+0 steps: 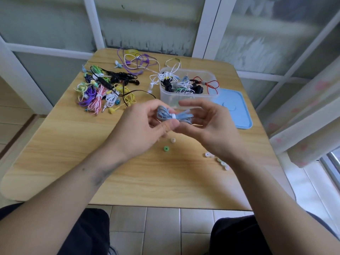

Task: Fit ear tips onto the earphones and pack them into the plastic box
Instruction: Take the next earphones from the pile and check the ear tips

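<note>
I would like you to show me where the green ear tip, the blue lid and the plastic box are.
green ear tip (pixel 166 148), head view, its ring face
blue lid (pixel 237 107), head view, bare top
plastic box (pixel 167 96), head view, front wall

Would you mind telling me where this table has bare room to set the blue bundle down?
The near-left table is bare, bordered by the earphone pile behind and the green ear tip to its right. The far right corner behind the plastic box is bare too. It is crowded around the pile, the box, the blue lid and the loose tips.
</note>
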The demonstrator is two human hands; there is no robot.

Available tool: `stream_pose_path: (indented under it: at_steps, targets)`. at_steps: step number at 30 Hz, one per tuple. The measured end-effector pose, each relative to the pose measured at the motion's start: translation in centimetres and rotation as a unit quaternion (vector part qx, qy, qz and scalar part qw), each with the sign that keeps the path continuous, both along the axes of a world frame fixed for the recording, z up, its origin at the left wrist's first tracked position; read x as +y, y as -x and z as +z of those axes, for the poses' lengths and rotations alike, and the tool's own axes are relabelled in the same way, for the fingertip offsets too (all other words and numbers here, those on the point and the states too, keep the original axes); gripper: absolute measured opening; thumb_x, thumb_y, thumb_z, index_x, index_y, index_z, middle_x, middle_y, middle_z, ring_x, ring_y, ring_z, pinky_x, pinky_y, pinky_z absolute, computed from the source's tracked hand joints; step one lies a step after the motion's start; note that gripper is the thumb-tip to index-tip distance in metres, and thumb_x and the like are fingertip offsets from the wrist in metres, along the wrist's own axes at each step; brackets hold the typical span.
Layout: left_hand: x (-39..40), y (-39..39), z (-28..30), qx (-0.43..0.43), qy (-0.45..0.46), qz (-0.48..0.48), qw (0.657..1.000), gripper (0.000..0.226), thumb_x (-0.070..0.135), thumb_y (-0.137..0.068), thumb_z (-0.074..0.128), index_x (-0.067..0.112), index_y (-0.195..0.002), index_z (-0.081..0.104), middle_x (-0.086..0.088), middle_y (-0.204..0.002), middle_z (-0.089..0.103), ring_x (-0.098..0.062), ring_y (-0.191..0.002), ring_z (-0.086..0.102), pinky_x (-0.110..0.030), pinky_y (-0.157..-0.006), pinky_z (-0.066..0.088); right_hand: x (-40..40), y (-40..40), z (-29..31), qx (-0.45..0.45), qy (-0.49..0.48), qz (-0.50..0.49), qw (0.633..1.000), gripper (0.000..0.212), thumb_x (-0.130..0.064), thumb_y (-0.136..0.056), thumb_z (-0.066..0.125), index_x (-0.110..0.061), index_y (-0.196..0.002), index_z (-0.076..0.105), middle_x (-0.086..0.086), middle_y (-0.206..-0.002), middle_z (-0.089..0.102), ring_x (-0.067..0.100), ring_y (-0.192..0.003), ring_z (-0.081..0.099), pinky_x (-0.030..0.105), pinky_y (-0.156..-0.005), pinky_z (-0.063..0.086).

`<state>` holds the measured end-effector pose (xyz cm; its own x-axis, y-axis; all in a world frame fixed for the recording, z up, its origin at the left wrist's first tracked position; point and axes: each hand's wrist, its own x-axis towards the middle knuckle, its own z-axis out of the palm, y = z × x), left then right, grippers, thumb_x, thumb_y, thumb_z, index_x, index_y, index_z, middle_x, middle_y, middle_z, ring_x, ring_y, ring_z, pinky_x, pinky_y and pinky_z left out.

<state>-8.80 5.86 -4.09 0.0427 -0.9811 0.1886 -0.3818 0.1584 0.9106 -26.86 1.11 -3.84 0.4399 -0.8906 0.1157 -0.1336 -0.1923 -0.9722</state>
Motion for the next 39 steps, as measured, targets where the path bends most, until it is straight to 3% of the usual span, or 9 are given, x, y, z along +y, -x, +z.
stream_pose_path:
  at_steps: [6,10,12,15,20,25,31,35,39]
  targets:
    - [-1.4,-0.5,0.3,0.285,-0.069,0.079,0.953,0.024,0.013,-0.089,0.067,-0.008,-0.099,0.060,-0.021,-0.081,0.068,-0.028,-0.067,0.070,-0.033,-0.064,0.060,-4.5,-0.7,0.7,0.144,0.219,-0.157,0.952,0.032,-0.005,-0.087,0.062,-0.019,-0.116,0.066,-0.002,-0.107,0.070,0.011,-0.094,0.067,0.027,-0.081,0.055]
    - [-2.0,-0.7,0.6,0.395,-0.124,0.106,0.904,0.014,0.001,-0.090,0.060,-0.006,-0.101,0.055,-0.027,-0.086,0.067,-0.032,-0.074,0.071,-0.031,-0.069,0.060,-9.7,-4.2,2.0,0.286,0.310,-0.086,0.903,0.040,-0.025,-0.091,0.061,-0.025,-0.131,0.060,0.010,-0.143,0.044,0.030,-0.130,0.046,0.039,-0.111,0.037]
    - [-2.1,-0.9,0.5,0.410,-0.141,0.106,0.895,0.012,-0.003,-0.088,0.056,-0.007,-0.100,0.055,-0.028,-0.089,0.066,-0.035,-0.077,0.070,-0.034,-0.071,0.060,-11.4,-6.4,2.7,0.378,0.300,0.002,0.876,0.049,-0.032,-0.093,0.062,-0.028,-0.141,0.051,0.013,-0.153,0.033,0.034,-0.140,0.036,0.038,-0.115,0.028]
    - [-2.2,-1.4,0.4,0.423,-0.161,0.098,0.886,0.011,-0.006,-0.087,0.046,-0.007,-0.093,0.055,-0.024,-0.085,0.062,-0.035,-0.076,0.069,-0.036,-0.070,0.061,-13.0,-8.7,3.4,0.438,0.291,0.033,0.850,0.038,-0.031,-0.093,0.064,-0.022,-0.130,0.062,0.007,-0.134,0.060,0.027,-0.123,0.055,0.028,-0.097,0.039]
    - [-2.2,-2.3,0.0,0.432,-0.172,0.102,0.879,0.013,0.000,-0.088,0.042,-0.004,-0.087,0.054,-0.019,-0.077,0.061,-0.033,-0.070,0.067,-0.032,-0.060,0.058,-14.2,-8.3,4.5,0.403,0.293,-0.041,0.866,0.020,-0.027,-0.087,0.068,-0.016,-0.103,0.072,0.009,-0.100,0.074,0.027,-0.097,0.066,0.035,-0.084,0.053]
    - [-2.3,-2.5,-0.2,0.417,-0.173,0.102,0.887,0.020,0.012,-0.092,0.041,0.000,-0.091,0.056,-0.015,-0.075,0.064,-0.029,-0.066,0.066,-0.029,-0.056,0.056,-15.6,-4.1,7.2,0.393,0.275,-0.097,0.872,0.018,-0.025,-0.089,0.070,-0.014,-0.103,0.072,0.003,-0.091,0.068,0.017,-0.083,0.060,0.020,-0.068,0.037]
    - [-2.5,-2.0,-0.6,0.381,-0.186,0.132,0.896,0.017,0.017,-0.092,0.043,0.008,-0.087,0.057,-0.012,-0.076,0.069,-0.029,-0.074,0.065,-0.031,-0.059,0.046,-15.4,-3.0,3.3,0.454,0.290,-0.079,0.839,0.018,-0.036,-0.083,0.077,-0.024,-0.097,0.078,0.008,-0.097,0.058,0.028,-0.106,0.054,0.030,-0.079,0.038]
    - [-2.4,-1.4,-0.7,0.398,-0.186,0.114,0.891,0.018,0.013,-0.094,0.042,0.003,-0.092,0.056,-0.014,-0.078,0.067,-0.030,-0.073,0.069,-0.031,-0.061,0.052,-15.0,-2.9,2.1,0.491,0.252,-0.036,0.833,0.027,-0.027,-0.093,0.064,-0.003,-0.091,0.076,0.021,-0.089,0.071,0.034,-0.084,0.060,0.037,-0.073,0.048]
    - [-2.3,-0.6,-0.3,0.422,-0.174,0.089,0.885,0.013,0.005,-0.093,0.050,-0.003,-0.085,0.057,-0.019,-0.076,0.064,-0.032,-0.071,0.071,-0.031,-0.062,0.060,-14.0,-1.8,2.8,0.480,0.274,-0.051,0.832,0.031,-0.023,-0.098,0.056,-0.006,-0.121,0.069,0.015,-0.114,0.071,0.032,-0.105,0.062,0.034,-0.090,0.048]
